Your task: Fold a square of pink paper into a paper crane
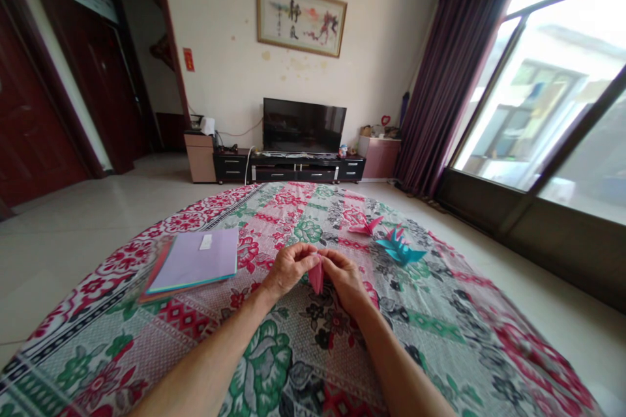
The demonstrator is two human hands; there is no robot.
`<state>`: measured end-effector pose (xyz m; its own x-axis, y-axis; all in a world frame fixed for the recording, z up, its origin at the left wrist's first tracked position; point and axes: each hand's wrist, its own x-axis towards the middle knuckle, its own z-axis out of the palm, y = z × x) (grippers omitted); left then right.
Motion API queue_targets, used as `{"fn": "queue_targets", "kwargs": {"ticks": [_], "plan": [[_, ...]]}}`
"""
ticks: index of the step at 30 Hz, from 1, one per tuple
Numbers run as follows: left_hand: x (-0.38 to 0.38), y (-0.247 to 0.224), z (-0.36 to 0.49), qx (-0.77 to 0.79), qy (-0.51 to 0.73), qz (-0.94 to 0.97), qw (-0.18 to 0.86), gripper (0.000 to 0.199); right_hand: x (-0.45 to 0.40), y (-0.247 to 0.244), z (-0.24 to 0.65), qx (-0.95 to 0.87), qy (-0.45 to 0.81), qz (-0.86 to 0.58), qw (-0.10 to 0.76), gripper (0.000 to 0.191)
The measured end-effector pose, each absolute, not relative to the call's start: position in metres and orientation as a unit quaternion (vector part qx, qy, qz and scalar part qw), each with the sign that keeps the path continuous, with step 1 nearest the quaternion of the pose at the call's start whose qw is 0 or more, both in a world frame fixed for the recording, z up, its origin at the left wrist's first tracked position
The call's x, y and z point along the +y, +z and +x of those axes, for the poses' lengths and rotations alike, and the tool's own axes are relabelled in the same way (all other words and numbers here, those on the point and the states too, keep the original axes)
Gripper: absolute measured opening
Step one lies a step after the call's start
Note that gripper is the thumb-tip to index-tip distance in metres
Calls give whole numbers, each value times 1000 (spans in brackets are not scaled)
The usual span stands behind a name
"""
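Note:
Between my two hands is a narrow piece of folded pink paper (316,277), its pointed end hanging down over the tablecloth. My left hand (289,267) pinches its upper left edge between thumb and fingers. On the other side, my right hand (345,275) grips the upper right edge in the same way. The fingertips of both hands nearly meet at the top and cover that part of the paper. To the right lie folded paper cranes: a pink one (366,226) and a teal one (401,250), with more pink paper showing behind the teal one.
A stack of coloured paper sheets (195,264), lilac on top, lies on the left with a small white piece (206,242) on it. A patterned cloth (264,365) covers the round table. Beyond stand a television (304,127) and a low cabinet (293,169).

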<state>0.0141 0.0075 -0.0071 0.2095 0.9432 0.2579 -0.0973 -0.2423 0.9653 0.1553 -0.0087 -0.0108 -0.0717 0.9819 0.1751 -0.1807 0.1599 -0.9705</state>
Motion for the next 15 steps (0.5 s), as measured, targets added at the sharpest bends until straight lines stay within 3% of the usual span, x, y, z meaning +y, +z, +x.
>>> {"fn": "queue_targets", "kwargs": {"ticks": [7, 15], "plan": [[4, -2, 13, 349, 497, 639, 472, 23, -9, -10, 165, -472, 632, -333, 517, 25], [4, -1, 13, 355, 491, 662, 441, 22, -9, -6, 167, -459, 637, -343, 515, 26]]}}
